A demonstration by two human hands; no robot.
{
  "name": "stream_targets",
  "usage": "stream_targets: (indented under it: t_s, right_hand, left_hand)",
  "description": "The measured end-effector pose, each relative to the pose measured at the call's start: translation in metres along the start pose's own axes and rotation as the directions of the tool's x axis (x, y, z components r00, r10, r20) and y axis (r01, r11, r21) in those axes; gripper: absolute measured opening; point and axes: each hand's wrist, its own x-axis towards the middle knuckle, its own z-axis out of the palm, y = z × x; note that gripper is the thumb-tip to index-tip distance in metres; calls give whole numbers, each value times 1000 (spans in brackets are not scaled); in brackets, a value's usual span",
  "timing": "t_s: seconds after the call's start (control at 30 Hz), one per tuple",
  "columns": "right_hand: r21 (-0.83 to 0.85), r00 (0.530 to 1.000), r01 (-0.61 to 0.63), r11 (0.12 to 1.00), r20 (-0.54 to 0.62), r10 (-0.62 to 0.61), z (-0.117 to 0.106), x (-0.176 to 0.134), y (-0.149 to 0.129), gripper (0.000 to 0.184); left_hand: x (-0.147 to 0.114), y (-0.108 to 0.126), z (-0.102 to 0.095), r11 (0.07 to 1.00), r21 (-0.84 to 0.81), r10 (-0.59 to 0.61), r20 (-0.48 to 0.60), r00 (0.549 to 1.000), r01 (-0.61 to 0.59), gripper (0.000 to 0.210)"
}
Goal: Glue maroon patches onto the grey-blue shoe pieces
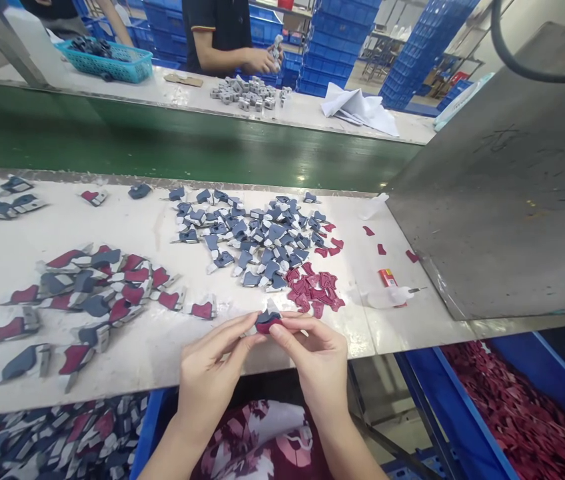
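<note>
Maroon pieces (527, 413) in the lower-right blue bin (450, 400)

We see a small blue, white and maroon plastic part (268, 320) toward six o'clock in the view, pinched from both sides. Its maroon inlay (266, 327) faces us along the lower edge, the slate-blue body (268, 316) shows behind it, and a pale tip (273, 308) points to twelve; whether the inlay sits flush, we cannot tell. At twelve o'clock from it we find a dense heap of blue-and-white bodies (276, 233), at two a pile of loose maroon inlays (314, 291), at nine a spread of matching parts (96, 306), showing maroon or blue faces.
</note>
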Motion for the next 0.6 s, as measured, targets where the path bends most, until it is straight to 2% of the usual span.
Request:
stream_targets:
  t_s: [0.3, 0.43, 0.6]
  right_hand:
    - [-27, 996, 70, 997, -45, -71, 2, -4, 4, 7]
    - [-98, 978, 199, 975, -46, -204, 3, -6, 7, 12]
    - [-200, 925, 367, 908, -24, -379, 4, -8, 13, 21]
  left_hand:
    - [1, 7, 2, 1000, -14, -9, -11, 1000, 9, 29]
    - [3, 10, 4, 992, -89, -93, -12, 996, 92, 27]
    - [5, 16, 7, 979, -117, -172, -47, 984, 166, 19]
